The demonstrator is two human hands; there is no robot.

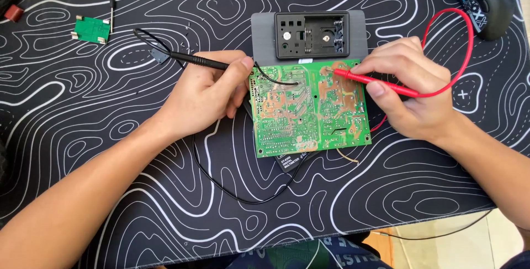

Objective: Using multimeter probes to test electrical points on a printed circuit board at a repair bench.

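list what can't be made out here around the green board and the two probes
- Black probe tip: head view, hidden behind the left hand.
- Object under the large green circuit board: only a dark corner shows below the board.
- Red probe tip contact: solder points too small to tell which it touches.
- Computer mouse: cut off by the top edge.
- Small green board: parts too small to identify.

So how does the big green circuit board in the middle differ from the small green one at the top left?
The big green circuit board is far larger and is touched by both probes; the small green circuit board lies untouched. The left hand and right hand work over the big one. Both lie on the black patterned mat.
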